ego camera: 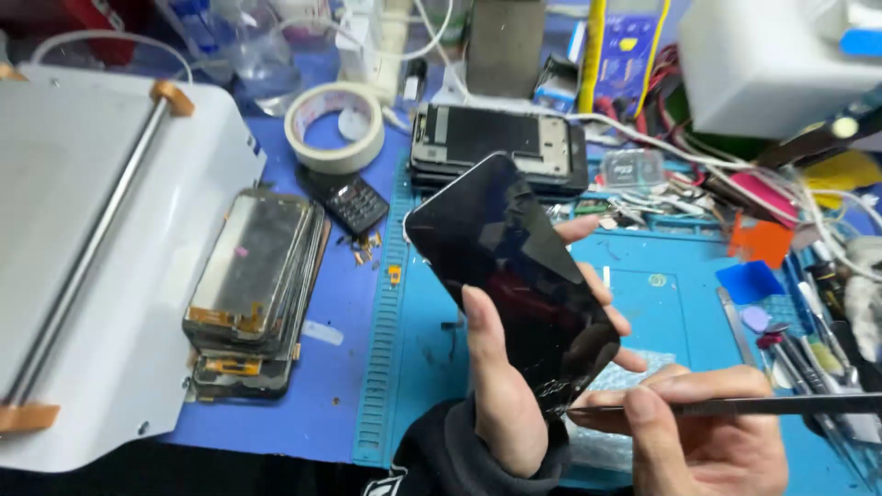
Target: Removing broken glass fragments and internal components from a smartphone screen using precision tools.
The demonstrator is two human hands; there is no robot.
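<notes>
My left hand [510, 395] grips a black smartphone [505, 262] by its lower part, thumb on the left edge and fingers wrapped behind the right edge. The phone is tilted, glossy screen up, with cracks near its bottom corner. My right hand [707, 432] holds a thin dark metal tool [790, 404] lying almost level, its tip at the phone's cracked lower corner. Both hands hover over a blue work mat [661, 294].
A stack of removed phone screens [253, 294] lies left of the mat beside a white machine [83, 239]. A roll of tape [335, 124], a small keypad phone [354, 200] and an opened phone [501, 147] sit behind. Tools and cables [818, 321] crowd the right.
</notes>
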